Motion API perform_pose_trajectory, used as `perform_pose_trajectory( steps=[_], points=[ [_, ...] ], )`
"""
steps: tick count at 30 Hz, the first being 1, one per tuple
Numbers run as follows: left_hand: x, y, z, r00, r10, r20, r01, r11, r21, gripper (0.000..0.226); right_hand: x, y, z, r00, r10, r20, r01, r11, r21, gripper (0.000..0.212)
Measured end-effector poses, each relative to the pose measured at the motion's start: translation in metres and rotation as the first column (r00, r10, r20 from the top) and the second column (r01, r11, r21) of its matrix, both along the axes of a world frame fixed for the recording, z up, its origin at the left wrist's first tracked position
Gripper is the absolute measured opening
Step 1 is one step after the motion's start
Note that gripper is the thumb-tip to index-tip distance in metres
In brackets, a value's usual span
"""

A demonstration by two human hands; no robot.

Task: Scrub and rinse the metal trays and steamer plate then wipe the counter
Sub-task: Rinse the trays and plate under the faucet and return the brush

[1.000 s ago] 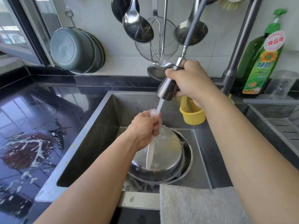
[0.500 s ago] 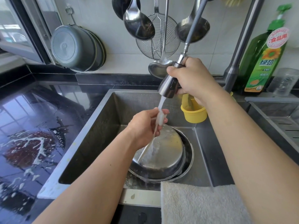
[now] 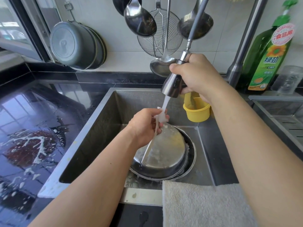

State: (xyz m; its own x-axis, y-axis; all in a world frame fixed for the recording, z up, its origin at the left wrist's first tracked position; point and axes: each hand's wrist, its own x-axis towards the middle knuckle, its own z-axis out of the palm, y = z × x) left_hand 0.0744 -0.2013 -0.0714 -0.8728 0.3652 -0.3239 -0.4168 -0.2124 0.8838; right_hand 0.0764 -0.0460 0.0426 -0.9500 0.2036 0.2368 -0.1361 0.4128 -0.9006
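Two round metal trays [image 3: 165, 154] lie stacked upside down on the floor of the steel sink [image 3: 101, 131]. My right hand [image 3: 196, 76] grips the pull-out sprayer head [image 3: 172, 86] above the sink and aims it down. Its white stream hits the fingers of my left hand [image 3: 146, 126], which hovers just above the trays with loosely bent fingers and holds nothing. Water runs off that hand onto the top tray. No steamer plate can be told apart.
The black counter [image 3: 32, 128] on the left carries white foamy splashes. A beige towel [image 3: 205, 205] hangs over the sink's front edge. A yellow cup [image 3: 196, 113], a green dish-soap bottle [image 3: 268, 59] and a glass [image 3: 288, 79] stand at the back right. Pots [image 3: 73, 45] and ladles [image 3: 139, 20] hang on the wall.
My left hand has loosened from a fist into relaxed fingers under the stream. The sprayer has stayed in about the same place.
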Motion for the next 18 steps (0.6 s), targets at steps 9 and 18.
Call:
perform_pose_trajectory(
  steps=[9,18],
  points=[
    [0.0009,-0.0020,-0.0025,0.988,0.036,-0.147,-0.052,0.992,-0.110,0.028,-0.0004,0.0014,-0.0013,1.000,0.020,-0.010,-0.020,0.999,-0.027,0.011],
    [-0.0011,0.0002,-0.0032,0.992,0.006,-0.127,-0.017,0.996,-0.091,0.035,0.0020,0.0014,-0.0021,1.000,-0.011,-0.020,0.011,1.000,0.010,0.018]
  ],
)
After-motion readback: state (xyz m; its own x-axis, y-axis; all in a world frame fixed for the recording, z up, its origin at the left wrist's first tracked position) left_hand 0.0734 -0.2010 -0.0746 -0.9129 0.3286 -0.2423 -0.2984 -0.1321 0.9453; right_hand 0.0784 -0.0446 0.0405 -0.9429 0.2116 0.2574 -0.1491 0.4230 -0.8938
